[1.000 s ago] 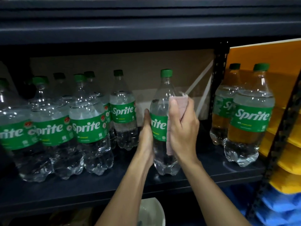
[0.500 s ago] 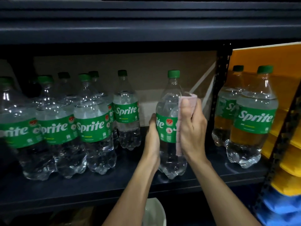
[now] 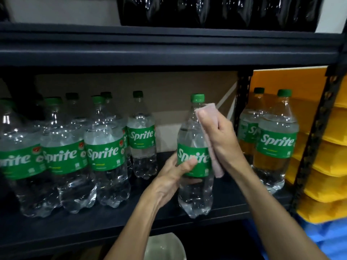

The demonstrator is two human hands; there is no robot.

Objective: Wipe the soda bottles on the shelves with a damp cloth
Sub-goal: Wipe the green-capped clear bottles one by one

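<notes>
At the left of the frame, a cluster of clear plastic Sprite bottles with green labels (image 3: 62, 156) stood on the dark metal shelf (image 3: 93, 228). Right of centre, the left hand (image 3: 169, 177) curled its grip round the label of one upright clear plastic bottle with a green cap (image 3: 193, 196), near the shelf's front edge. The right hand (image 3: 225, 139) pinched a folded pale pink cloth (image 3: 217, 168) against that bottle's right flank (the cloth lay along the bottle's vertical axis, from neck to label). The next stroke would likely run downward.
</notes>
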